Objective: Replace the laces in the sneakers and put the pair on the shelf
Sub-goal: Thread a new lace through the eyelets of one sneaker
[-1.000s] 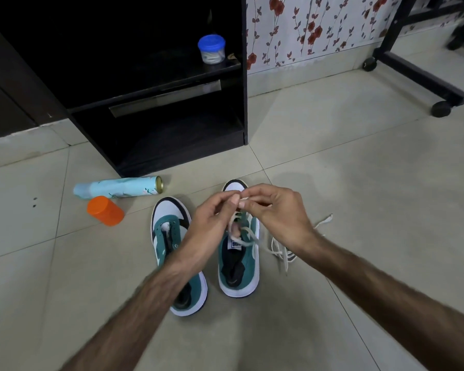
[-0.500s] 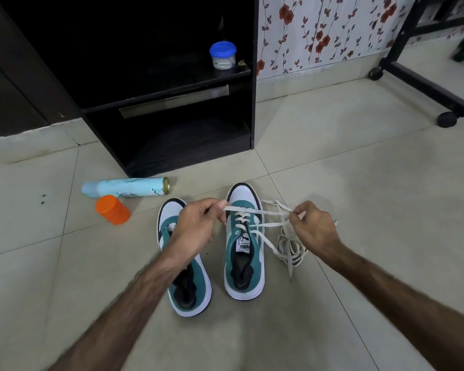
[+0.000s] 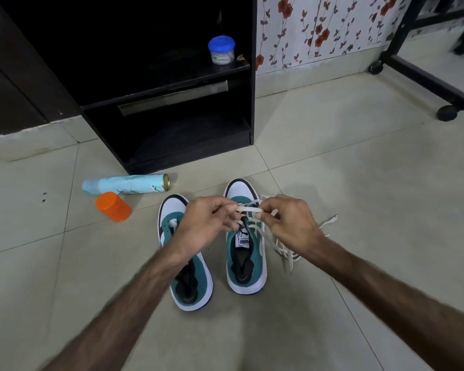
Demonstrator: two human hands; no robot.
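Two teal and white sneakers stand side by side on the tiled floor, toes pointing away from me. The right sneaker [image 3: 245, 266] has a white lace [image 3: 249, 209] threaded through its front eyelets. My left hand [image 3: 208, 223] and my right hand [image 3: 289, 223] meet just above that sneaker's front, and each pinches an end of this lace. The left sneaker [image 3: 190, 287] shows no lace and my left forearm covers part of it. More loose white lace [image 3: 287, 250] lies on the floor to the right of the sneakers.
A black shelf unit [image 3: 252, 103] stands behind the sneakers, with a blue-lidded jar [image 3: 221, 50] on its upper board. A light blue spray can [image 3: 126, 184] and an orange cap [image 3: 113, 206] lie on the floor at left. A wheeled black frame [image 3: 426, 84] stands at right.
My hands were apart half a second ago, stretching the lace ends sideways. They have come back together over the right sneaker's front, still holding the lace.
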